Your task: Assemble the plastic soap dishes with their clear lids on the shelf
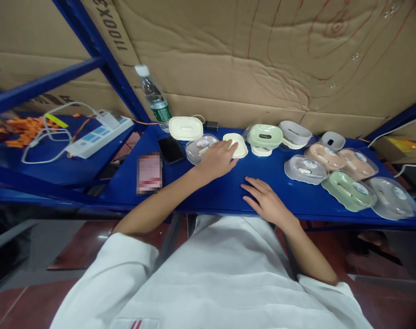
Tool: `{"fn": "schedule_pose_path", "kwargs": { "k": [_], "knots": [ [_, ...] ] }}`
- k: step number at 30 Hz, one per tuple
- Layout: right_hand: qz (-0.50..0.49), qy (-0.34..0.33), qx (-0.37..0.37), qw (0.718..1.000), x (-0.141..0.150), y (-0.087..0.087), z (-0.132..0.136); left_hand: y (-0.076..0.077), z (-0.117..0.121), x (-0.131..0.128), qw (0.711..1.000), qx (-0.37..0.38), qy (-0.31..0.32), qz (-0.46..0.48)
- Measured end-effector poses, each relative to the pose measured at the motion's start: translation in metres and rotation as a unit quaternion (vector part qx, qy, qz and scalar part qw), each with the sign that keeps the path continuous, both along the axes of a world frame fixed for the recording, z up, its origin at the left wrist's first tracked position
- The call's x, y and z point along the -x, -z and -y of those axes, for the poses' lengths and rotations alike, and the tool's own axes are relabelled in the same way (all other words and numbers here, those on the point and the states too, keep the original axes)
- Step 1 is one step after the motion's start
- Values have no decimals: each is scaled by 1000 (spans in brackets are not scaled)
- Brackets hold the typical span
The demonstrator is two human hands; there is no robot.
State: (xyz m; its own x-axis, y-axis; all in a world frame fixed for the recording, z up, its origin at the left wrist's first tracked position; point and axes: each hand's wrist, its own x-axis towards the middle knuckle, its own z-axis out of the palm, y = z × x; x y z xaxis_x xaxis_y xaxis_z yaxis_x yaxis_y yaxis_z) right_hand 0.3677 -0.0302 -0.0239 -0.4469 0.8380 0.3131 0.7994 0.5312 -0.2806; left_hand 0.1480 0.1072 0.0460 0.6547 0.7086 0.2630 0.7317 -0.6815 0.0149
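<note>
Two grips; left hand (219,159) at the cream dish (241,147), clasp unclear; right hand (268,201) released, fingers spread over the counter (221,192).

Left hand (219,157) on cream dish (241,147), fingers over its near-left part. Right hand (265,199) resting on blue table (215,194), near front edge, apart from dishes. Cream lidded box (186,128) beside water bottle (161,108); dark phone (171,149) near it. Green dish (264,136) right of cream dish. Farther right, cluster of clear-covered dishes: gray (306,169), peach (326,156), green (349,191). Cardboard (228,68) behind table.
</note>
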Motion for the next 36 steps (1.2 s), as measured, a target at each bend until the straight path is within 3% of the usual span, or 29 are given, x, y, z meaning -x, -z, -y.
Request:
{"fn": "schedule_pose_path", "kwargs": {
  "k": [5,10,16,18,22,23,25,27,29,32,36],
  "knots": [
    [-8,-1,-3,1000,-1,2,0,10,11,-29,995,59,46,-57],
    [-17,-8,-8,1000,-1,4,-1,19,21,-17,994,95,46,0],
    [-30,-7,-12,999,-1,2,0,9,9,6,982,146,81,82],
    [-29,-9,-10,999,-1,-1,1,6,3,18,956,213,75,188],
    [-23,-5,-8,1000,-2,-4,3,14,-2,47,809,413,25,417],
    [-21,-5,-7,1000,-2,-5,2,19,0,55,803,420,12,423],
    [-17,-4,-4,1000,-2,-4,2,31,10,66,846,363,-17,390],
    [-18,-3,0,1000,-1,-4,2,42,26,72,917,233,-56,320],
    [-20,-1,1,1000,-1,-3,2,51,45,73,958,100,-94,251],
    [-20,-10,1,1000,-2,-4,1,61,71,67,977,8,-68,202],
    [10,-19,-10,1000,-16,-15,-15,68,85,63,991,-13,6,136]
  ]
}}
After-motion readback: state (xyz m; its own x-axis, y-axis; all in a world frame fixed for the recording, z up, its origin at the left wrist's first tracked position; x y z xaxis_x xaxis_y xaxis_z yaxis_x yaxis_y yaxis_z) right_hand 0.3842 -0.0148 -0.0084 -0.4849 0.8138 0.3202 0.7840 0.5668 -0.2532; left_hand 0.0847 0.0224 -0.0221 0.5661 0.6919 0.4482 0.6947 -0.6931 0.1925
